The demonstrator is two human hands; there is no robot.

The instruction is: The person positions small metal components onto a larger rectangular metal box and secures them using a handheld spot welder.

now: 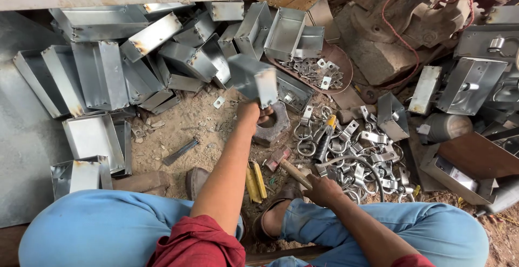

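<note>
At centre, above sandy ground: grey sheet-metal box (pixel 253 80), blurred, gripped by left hand (pixel 250 110); right hand (pixel 323 189) clasps wooden-handled hammer (pixel 286 167).

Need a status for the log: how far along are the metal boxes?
Done, apparently: a heap of folded metal boxes at upper left. In hand: left hand holds a box up; right hand grips a hammer. Left: loose rings and brackets on the ground.

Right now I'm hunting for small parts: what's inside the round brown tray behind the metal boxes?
The round brown tray holds a heap of small metal brackets. Two open metal boxes lean over its back edge, so whatever lies under them is hidden.
</note>
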